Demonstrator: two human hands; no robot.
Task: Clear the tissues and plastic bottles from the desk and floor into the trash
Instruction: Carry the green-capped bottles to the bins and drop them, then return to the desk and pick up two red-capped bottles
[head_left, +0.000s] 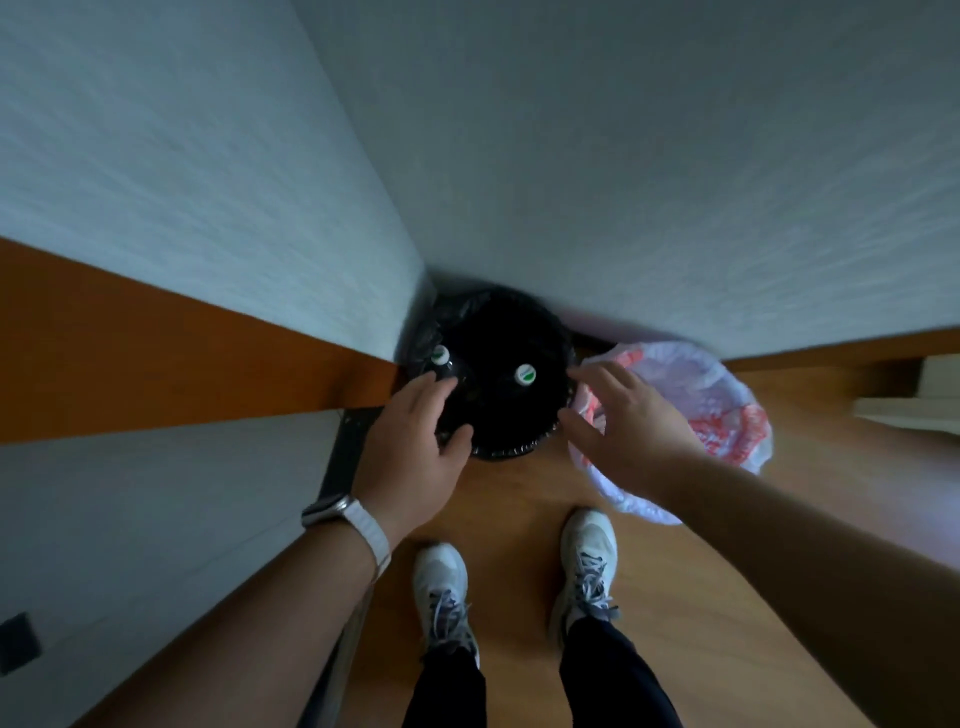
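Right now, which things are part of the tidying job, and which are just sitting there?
Part of the job:
- bottle under the left hand
- second bottle inside the black bin
- right hand, open over the bin's edge

Just sitting there:
- white and red bag
- white shoes
- wristwatch

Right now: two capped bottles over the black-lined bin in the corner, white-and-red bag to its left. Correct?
Not quite. The head view shows the white-and-red bag to the right of the black-lined bin, not the left. Two capped bottles do sit over the bin in the corner.
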